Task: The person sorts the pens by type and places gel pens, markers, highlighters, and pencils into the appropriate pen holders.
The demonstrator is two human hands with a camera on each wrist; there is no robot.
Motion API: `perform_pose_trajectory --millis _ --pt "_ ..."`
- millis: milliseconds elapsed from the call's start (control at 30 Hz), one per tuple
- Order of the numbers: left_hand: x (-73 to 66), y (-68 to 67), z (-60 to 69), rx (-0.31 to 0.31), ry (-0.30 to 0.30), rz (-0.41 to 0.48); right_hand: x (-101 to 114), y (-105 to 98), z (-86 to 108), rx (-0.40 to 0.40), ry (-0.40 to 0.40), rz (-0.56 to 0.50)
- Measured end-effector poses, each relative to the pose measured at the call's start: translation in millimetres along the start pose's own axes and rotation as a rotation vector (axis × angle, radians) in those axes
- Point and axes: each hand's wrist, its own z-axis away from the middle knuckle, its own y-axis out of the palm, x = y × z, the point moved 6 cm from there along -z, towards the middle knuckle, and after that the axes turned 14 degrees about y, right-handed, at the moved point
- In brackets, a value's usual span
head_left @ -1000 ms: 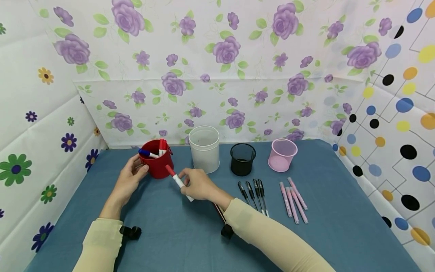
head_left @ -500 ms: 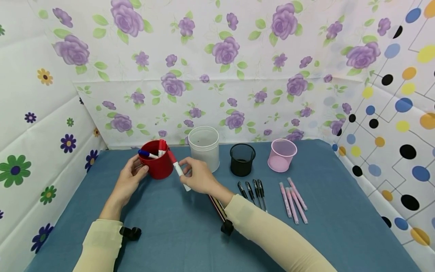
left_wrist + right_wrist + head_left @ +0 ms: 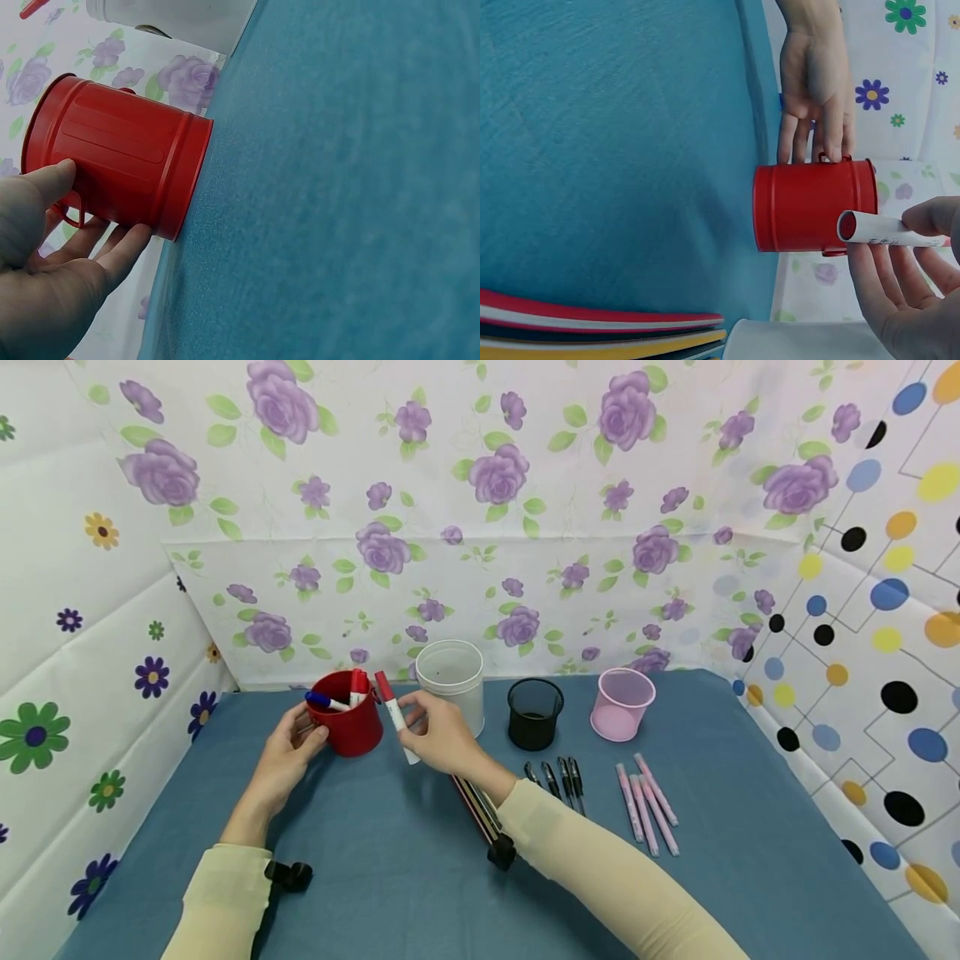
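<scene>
In the head view my left hand (image 3: 287, 758) steadies a red bucket-shaped pen cup (image 3: 352, 732) at its left side, thumb in front and fingers behind. The cup stands upright on the cloth. A blue-capped marker (image 3: 327, 700) and red-capped markers (image 3: 358, 687) stick out of it. My right hand (image 3: 442, 735) pinches a white marker with a red cap (image 3: 395, 718) between thumb and fingers, cap end up, just right of the cup's rim. The right wrist view shows this marker's tail end (image 3: 877, 228) in front of the red cup (image 3: 810, 208), apparently apart from it.
Behind my right hand stands a white cup (image 3: 450, 672); a black mesh cup (image 3: 536, 714) and a pink cup (image 3: 622, 706) are farther right. Black pens (image 3: 566, 777) and pink pens (image 3: 648, 802) lie on the blue cloth. Striped pencils (image 3: 476, 806) lie under my right forearm.
My right hand has risen and moved slightly away from me with the marker, which now stands steeper, its cap about level with the red cup's rim. The left hand and cup have stayed put.
</scene>
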Motion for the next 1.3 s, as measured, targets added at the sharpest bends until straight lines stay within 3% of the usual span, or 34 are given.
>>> perform_pose_trajectory --millis 367,1300 --pt "-1.2 0.6 -0.2 -0.003 -0.017 0.014 17 -8 -12.8 -0.034 -0.007 -0.037" --pt "0.6 -0.8 -0.5 0.006 -0.008 0.001 31 -12 -32.9 -0.063 0.012 -0.092"
